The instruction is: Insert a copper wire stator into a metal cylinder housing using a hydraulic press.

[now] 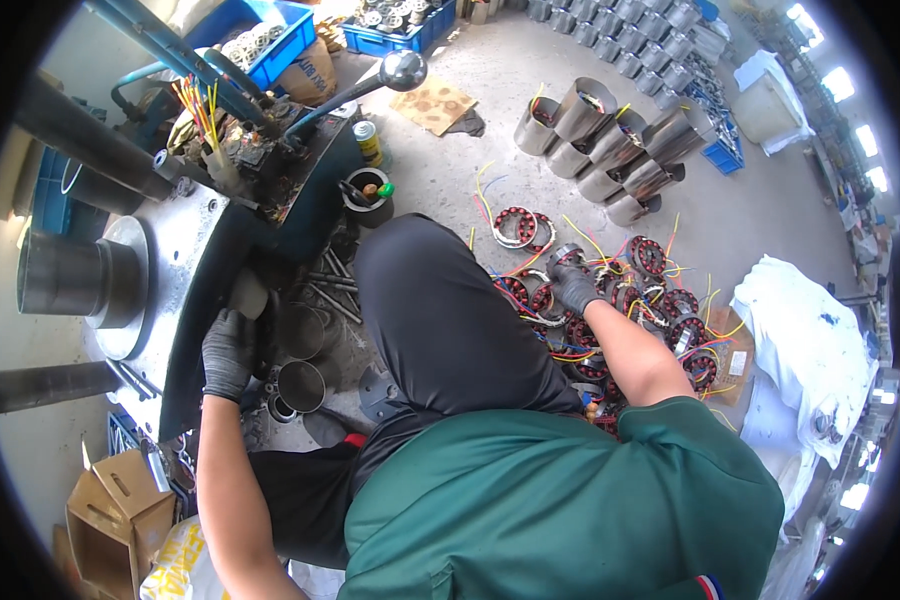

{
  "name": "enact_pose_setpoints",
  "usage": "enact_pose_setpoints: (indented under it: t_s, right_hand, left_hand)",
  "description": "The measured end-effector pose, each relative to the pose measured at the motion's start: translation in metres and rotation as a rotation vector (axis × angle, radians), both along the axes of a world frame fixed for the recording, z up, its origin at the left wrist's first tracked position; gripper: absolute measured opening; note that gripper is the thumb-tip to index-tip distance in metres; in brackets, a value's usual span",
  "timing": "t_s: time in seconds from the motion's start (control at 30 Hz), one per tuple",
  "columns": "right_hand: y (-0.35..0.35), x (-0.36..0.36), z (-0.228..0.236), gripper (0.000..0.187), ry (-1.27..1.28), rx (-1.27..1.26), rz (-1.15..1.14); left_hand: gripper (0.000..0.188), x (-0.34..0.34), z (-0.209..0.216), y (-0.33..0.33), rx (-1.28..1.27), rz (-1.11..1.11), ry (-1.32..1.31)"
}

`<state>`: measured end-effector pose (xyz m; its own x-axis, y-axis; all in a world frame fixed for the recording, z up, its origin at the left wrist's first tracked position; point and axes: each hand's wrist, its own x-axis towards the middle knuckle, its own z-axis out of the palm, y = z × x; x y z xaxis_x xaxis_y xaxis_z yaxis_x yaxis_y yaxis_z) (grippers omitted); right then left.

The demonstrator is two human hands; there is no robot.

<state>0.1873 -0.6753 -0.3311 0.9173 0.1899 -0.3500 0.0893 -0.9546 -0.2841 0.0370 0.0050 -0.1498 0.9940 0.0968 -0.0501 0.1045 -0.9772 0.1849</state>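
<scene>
My right hand (572, 287), in a grey glove, grips a wound stator ring (567, 254) at the far edge of a pile. The pile's other stators (625, 297) have dark red coils and trailing red, yellow, blue and white wires. My left hand (228, 352), also gloved, is at the edge of the press's metal table (185, 255), its fingers curled. A pale grey rounded piece (249, 295) lies just beyond those fingers; whether they hold it or the table edge I cannot tell. On the table stands a metal cylinder (60, 275) against a round flange (125, 288).
A ball-ended lever (402, 70) sticks out from the press. Steel sleeves (610, 140) are stacked on the floor ahead. Beside my knee stand a pot of tools (368, 190) and a can (368, 143). A cardboard box (120, 515) sits lower left; white sheeting (805, 350) lies right.
</scene>
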Motion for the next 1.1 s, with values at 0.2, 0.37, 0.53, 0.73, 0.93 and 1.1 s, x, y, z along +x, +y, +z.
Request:
enact_pose_setpoints:
  t_s: [0.2,0.37,0.53,0.73,0.93,1.1]
  right_hand:
    - [0.05,0.009,-0.013,0.038,-0.031,0.026,0.2]
    - [0.082,0.038,-0.051,0.057,0.21,-0.159,0.223]
    - [0.104,0.064,-0.075,0.047,0.25,-0.298,0.355]
    - [0.136,0.09,-0.053,0.047,0.232,-0.354,0.479]
    - [0.186,0.123,0.014,0.048,0.116,-0.337,0.661]
    - [0.294,0.15,0.151,0.054,-0.078,-0.185,0.71]
  left_hand:
    - [0.036,-0.025,-0.021,0.025,-0.003,0.16,0.14]
    - [0.04,-0.038,-0.024,0.028,-0.067,0.358,0.181]
    - [0.037,-0.034,0.029,0.015,-0.193,0.423,0.258]
    - [0.022,-0.037,0.103,-0.017,-0.7,0.511,-0.086]
    - [0.027,-0.051,0.097,-0.02,-0.458,0.533,-0.161]
    - [0.028,-0.043,0.091,-0.03,-0.538,0.369,-0.324]
